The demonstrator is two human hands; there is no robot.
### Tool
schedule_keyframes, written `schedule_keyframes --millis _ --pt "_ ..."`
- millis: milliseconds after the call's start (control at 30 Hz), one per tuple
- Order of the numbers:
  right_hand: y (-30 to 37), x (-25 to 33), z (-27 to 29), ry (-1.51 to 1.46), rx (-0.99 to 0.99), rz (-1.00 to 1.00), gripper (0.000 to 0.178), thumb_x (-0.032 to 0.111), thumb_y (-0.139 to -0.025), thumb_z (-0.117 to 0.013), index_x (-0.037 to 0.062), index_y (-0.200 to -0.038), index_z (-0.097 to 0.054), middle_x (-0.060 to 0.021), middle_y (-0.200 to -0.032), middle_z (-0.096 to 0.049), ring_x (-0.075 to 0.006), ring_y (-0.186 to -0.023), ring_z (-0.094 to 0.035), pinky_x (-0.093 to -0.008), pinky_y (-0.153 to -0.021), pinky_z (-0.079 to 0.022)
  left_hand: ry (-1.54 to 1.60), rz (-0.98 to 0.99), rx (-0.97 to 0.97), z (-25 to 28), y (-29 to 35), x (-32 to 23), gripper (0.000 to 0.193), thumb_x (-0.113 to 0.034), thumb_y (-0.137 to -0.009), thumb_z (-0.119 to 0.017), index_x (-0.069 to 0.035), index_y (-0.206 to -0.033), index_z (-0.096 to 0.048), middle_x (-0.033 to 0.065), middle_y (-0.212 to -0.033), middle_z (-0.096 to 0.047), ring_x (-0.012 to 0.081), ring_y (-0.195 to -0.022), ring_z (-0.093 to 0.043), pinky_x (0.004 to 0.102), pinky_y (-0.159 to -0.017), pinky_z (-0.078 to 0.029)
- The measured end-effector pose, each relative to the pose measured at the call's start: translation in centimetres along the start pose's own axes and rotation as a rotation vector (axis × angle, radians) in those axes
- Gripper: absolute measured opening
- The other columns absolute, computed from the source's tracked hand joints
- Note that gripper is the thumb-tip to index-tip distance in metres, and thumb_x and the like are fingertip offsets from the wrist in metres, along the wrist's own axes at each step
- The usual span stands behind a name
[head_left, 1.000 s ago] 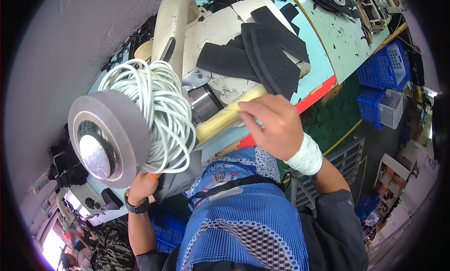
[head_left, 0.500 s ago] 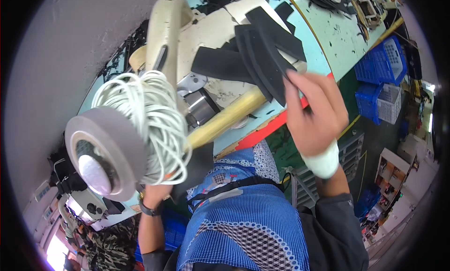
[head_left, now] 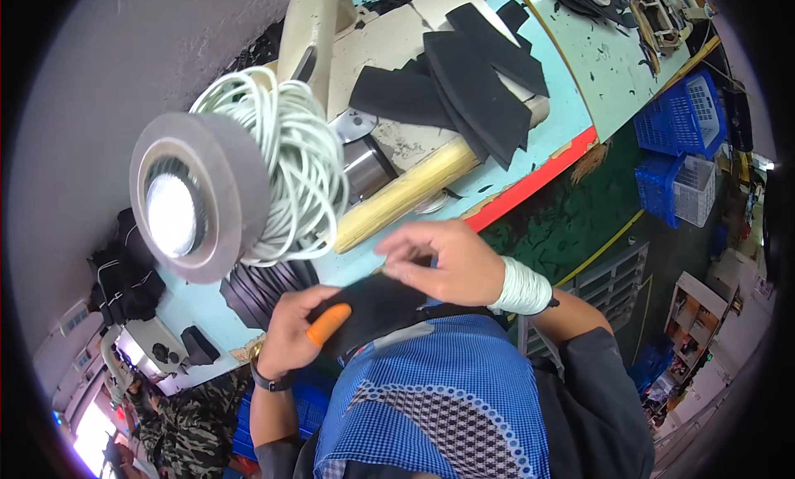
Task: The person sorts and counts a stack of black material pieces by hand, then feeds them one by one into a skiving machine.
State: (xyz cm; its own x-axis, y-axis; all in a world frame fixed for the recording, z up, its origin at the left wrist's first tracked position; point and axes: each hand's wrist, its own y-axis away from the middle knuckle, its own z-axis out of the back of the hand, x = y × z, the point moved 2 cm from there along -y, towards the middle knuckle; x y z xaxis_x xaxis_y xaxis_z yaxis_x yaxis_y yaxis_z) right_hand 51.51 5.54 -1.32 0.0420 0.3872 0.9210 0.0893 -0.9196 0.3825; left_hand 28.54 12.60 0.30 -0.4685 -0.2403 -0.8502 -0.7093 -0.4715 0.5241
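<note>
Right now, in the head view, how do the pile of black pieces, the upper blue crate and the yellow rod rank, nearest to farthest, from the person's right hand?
Nearest to the right hand first:
1. Yellow rod: just above it, slightly left.
2. Pile of black pieces: farther up, past the rod.
3. Upper blue crate: far right.
</note>
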Motion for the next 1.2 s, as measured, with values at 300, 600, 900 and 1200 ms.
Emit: schedule_keyframes --millis 300,600,900,1200 --pt "-1.4 0.9 4.1 0.478 -0.272 0.242 0.019 0.002 -0.08 -0.068 -0.0028 -0.098 -0.067 -0.0147 -0.085 -0.069 -0.0237 -0.075 -0.069 -0.0311 -0.07 -0.056 0.109 0.148 -0.109 3.0 -1.4 3.7 0.02 -0.013 -0.095 -0.058 0.003 -0.105 -0.065 0.006 -0.094 -0.067 0.0121 -0.087 -0.057 0.0279 -0.08 -0.046" --pt "-4.6 1.9 3.7 0.853 -0.254 0.456 0.042 0.01 -0.074 -0.073 0.0004 -0.113 -0.061 -0.0117 -0.089 -0.064 -0.0304 -0.093 -0.061 -0.0392 -0.087 -0.046 -0.086 0.006 -0.111 3.9 -2.7 4.3 0.031 -0.008 -0.098 -0.052 0.005 -0.126 -0.056 0.0095 -0.121 -0.063 0.0118 -0.11 -0.055 0.0284 -0.095 -0.042" --pt "0.5 6.0 7.2 1.095 -0.844 0.501 0.019 0.0 -0.075 -0.073 -0.001 -0.093 -0.068 -0.0137 -0.083 -0.067 -0.031 -0.078 -0.064 -0.0373 -0.07 -0.053 0.6 0.104 0.079 5.4 -2.9 8.4 0.029 -0.021 -0.095 -0.06 0.002 -0.112 -0.061 0.0087 -0.105 -0.064 0.0171 -0.097 -0.059 0.0287 -0.087 -0.045" --pt "-3.4 2.7 4.6 0.871 -0.318 0.443 0.051 0.005 -0.073 -0.073 -0.0031 -0.121 -0.055 -0.0188 -0.099 -0.062 -0.0369 -0.097 -0.057 -0.0437 -0.086 -0.047 0.045 0.127 -0.269 4.6 -2.2 6.1 0.034 -0.01 -0.093 -0.06 0.005 -0.123 -0.058 0.0095 -0.114 -0.064 0.0146 -0.103 -0.057 0.0281 -0.093 -0.043"
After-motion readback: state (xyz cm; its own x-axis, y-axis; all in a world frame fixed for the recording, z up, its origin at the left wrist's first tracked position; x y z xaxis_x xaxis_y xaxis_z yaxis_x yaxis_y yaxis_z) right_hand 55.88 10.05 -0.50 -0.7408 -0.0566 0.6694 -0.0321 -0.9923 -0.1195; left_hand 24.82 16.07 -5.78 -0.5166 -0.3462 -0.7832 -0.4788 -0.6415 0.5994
